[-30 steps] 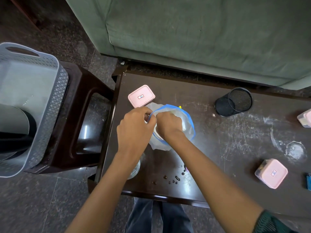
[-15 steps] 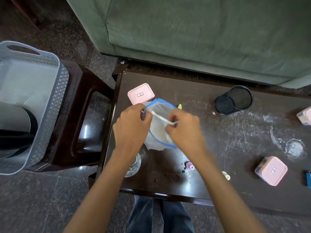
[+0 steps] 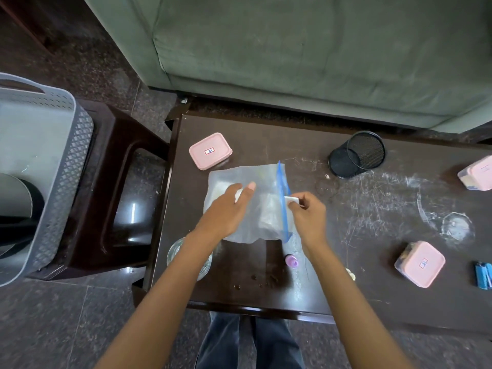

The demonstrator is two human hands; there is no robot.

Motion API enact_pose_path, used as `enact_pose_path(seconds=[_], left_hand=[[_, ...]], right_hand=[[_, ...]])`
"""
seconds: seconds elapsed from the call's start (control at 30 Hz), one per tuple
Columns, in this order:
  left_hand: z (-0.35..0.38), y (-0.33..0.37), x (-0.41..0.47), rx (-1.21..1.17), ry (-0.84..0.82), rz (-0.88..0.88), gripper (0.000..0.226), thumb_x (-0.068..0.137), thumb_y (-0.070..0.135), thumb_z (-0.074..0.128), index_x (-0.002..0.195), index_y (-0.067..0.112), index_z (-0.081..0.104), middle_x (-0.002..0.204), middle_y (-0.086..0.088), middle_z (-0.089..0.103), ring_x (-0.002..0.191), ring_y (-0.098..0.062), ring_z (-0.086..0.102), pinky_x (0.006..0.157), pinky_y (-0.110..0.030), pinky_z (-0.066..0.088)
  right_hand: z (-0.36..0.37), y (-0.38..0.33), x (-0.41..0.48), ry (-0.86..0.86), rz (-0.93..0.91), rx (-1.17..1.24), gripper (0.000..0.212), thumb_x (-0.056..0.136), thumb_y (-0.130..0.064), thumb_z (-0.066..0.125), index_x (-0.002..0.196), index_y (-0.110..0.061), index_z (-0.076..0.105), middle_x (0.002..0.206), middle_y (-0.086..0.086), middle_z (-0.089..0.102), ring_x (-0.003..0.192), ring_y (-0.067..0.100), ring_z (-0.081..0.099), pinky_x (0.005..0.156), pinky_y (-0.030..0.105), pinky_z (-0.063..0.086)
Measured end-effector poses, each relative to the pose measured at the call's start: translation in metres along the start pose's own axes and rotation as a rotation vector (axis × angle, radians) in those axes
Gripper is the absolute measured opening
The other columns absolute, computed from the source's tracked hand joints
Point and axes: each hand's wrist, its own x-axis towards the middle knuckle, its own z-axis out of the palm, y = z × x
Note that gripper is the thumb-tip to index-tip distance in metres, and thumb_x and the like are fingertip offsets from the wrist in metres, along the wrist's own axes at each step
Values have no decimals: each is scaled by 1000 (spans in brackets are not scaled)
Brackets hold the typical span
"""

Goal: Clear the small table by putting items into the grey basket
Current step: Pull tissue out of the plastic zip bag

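A clear zip bag (image 3: 262, 209) with a blue seal strip lies flat on the dark small table (image 3: 372, 235), pale contents showing inside. My left hand (image 3: 229, 209) rests flat on the bag's left part, fingers spread. My right hand (image 3: 306, 211) pinches the bag's white slider at the blue strip. The grey basket (image 3: 61, 169) stands on a dark stool to the left, with a grey and black object inside.
On the table: three pink-lidded boxes (image 3: 210, 150) (image 3: 419, 263) (image 3: 476, 173), a black mesh cup (image 3: 356, 154) on its side, a glass (image 3: 186, 258) under my left forearm, a small purple cap (image 3: 290, 261), a blue item (image 3: 483, 275), dark crumbs. A green sofa (image 3: 319, 49) stands behind.
The bag's mouth was held open by both hands; it now lies flat with the blue strip in a line. My right hand came out and took the slider; my left hand flattened.
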Motion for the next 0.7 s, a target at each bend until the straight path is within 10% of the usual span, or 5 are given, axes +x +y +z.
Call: enact_pose_path(seconds=[0.43, 0.7], left_hand=[[46, -25, 25, 245, -28, -122, 59, 99, 32, 27, 148, 22, -4, 158, -10, -9, 146, -32, 6, 117, -47, 15], [66, -45, 39, 385, -50, -198, 65, 96, 49, 23, 147, 27, -9, 157, -8, -19, 142, -40, -18, 115, -52, -4]], right_hand=[[-2, 13, 0, -2, 131, 185, 28, 87, 2, 48, 68, -18, 52, 69, -2, 52, 61, 7, 46, 43, 7, 36], [-43, 19, -4, 237, 160, 316, 29, 83, 2, 53, 66, -20, 56, 69, -1, 53, 66, 12, 46, 57, 24, 36]])
